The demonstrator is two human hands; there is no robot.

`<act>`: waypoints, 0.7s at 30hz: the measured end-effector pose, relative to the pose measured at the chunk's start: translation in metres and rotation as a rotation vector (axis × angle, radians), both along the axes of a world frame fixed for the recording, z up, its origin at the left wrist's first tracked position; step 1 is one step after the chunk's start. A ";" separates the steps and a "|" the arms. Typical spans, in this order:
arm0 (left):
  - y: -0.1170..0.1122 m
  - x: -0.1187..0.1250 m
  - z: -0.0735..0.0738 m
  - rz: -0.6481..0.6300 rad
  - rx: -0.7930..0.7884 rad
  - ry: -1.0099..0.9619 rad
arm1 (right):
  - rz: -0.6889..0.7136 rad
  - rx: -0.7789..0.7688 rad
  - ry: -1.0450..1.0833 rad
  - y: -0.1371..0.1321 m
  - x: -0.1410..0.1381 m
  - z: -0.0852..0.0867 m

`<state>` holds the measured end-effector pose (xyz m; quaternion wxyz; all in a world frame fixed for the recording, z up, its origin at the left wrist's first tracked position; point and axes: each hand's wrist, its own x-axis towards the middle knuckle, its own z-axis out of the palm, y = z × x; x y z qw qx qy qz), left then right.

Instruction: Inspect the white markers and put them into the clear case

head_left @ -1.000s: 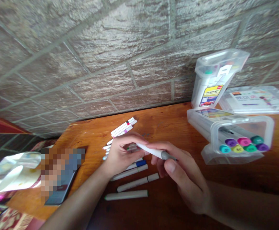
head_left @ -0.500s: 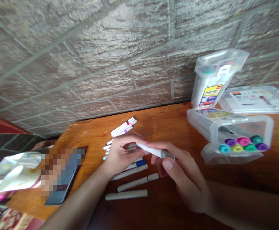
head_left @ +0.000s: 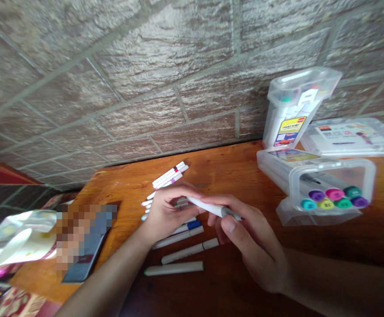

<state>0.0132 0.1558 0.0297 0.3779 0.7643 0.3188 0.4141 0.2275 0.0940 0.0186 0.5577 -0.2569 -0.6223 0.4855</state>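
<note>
A white marker [head_left: 208, 208] with a grey end is held tilted between my two hands above the table. My left hand [head_left: 165, 210] pinches its white end between thumb and fingers. Around the grey end my right hand [head_left: 261, 246] is closed, its thumb and index finger near the narrow tip. Several white markers lie in a column beneath and beside my left hand, partly hidden by it. Nearest me are a green-ended marker [head_left: 175, 268] and a grey-banded marker [head_left: 190, 251]. Farther back rests a group of markers [head_left: 170, 176] with coloured bands.
An open clear case [head_left: 274, 174] of colour-capped markers lies at the right. Behind it stand another marker case [head_left: 286, 119] and a flat clear box [head_left: 346, 136]. A dark phone [head_left: 86, 259] lies at the left on the wooden table [head_left: 224, 167]. The brick wall [head_left: 139, 97] rises behind.
My right thumb and fingertips have shifted slightly to the left along the marker's grey end. My left hand and the things on the table stay in place.
</note>
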 end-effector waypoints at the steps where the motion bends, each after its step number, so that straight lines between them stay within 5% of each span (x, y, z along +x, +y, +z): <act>1: 0.000 0.000 0.000 -0.001 0.002 -0.003 | -0.002 -0.002 0.000 0.000 0.000 0.000; 21: -0.001 0.000 0.001 0.021 0.016 0.022 | 0.009 0.034 0.030 0.001 0.000 -0.002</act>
